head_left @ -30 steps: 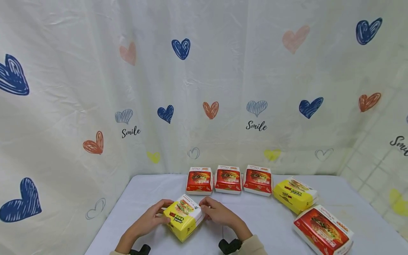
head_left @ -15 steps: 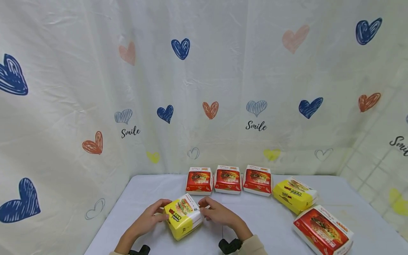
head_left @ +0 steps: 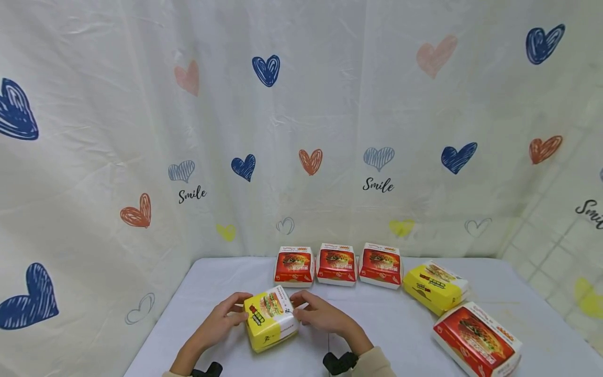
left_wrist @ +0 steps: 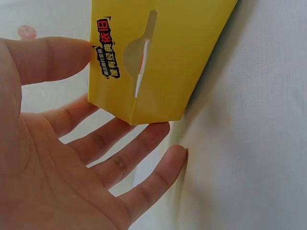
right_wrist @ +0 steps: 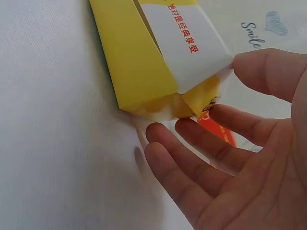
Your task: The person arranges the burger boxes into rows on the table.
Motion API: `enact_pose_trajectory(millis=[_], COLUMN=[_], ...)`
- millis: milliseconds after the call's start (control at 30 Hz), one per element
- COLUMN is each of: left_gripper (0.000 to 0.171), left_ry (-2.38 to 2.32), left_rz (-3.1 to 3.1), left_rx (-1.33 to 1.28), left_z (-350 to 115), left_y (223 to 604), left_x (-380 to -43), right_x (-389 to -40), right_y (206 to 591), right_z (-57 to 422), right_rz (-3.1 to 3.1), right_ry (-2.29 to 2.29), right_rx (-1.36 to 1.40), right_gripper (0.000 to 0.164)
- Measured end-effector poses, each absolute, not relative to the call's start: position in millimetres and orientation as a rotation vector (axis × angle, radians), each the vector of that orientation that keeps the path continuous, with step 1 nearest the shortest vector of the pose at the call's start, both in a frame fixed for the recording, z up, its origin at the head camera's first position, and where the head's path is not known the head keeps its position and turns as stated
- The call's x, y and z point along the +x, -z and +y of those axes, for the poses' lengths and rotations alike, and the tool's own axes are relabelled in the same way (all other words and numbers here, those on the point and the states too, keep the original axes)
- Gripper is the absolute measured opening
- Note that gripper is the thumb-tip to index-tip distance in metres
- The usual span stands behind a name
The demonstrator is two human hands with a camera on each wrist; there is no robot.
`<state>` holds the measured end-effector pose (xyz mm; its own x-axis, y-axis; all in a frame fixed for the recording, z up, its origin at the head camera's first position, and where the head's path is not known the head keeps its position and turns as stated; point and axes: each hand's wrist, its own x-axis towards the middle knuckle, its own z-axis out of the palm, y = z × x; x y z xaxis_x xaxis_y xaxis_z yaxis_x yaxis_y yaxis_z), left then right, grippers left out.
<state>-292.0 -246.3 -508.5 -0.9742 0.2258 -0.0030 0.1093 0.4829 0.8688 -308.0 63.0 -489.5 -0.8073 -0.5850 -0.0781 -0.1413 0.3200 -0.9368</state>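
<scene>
A yellow-and-white burger box (head_left: 269,318) with a burger picture on its lid sits at the front of the white-covered table, between both hands. My left hand (head_left: 221,322) holds its left corner; in the left wrist view the thumb (left_wrist: 57,60) is against the printed yellow side and fingertips touch the lower edge. At the opposite corner is my right hand (head_left: 322,314). Seen from the right wrist, its thumb (right_wrist: 268,72) meets the white panel's corner, with the index fingertip at the far side and the other fingers spread alongside. The box's underside is hidden.
Three red burger boxes (head_left: 336,264) stand in a row at the table's back. To their right lies another yellow burger box (head_left: 435,287), with a larger-looking red burger box (head_left: 478,340) in front of it. A heart-printed white curtain (head_left: 301,115) hangs behind.
The yellow burger box between the hands has turned a little clockwise, as seen from above. Both hands have stayed at its corners with small shifts.
</scene>
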Motion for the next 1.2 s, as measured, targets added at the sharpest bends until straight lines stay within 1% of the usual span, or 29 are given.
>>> enact_pose_trajectory(millis=[433,800,900,1100,1200], left_gripper=[0.041,0.042,0.044,0.045,0.045], left_ry=[-1.566,-1.594,-1.587,-1.587,-1.593], left_rz=[2.617,2.628,2.641,2.672,2.687], left_rx=[0.258,0.235,0.225,0.239,0.225], left_z=[-244.8,-242.3,-242.1,-240.8,-239.4], left_y=[510.5,510.5,512.2,514.5,514.4], left_x=[-291.3,-291.0,-292.1,-293.0,-292.9], right_x=[-309.5,-310.9,-311.8,-313.0,-313.0], right_y=[492.1,492.7,494.6,497.7,497.9], right_z=[63.9,63.6,63.3,63.5,63.8], right_rz=[2.209,2.233,2.223,2.206,2.207], right_ry=[1.472,1.474,1.483,1.492,1.487], right_rx=[-0.662,-0.683,-0.670,-0.657,-0.660], right_gripper=[0.036,0.029,0.030,0.043,0.047])
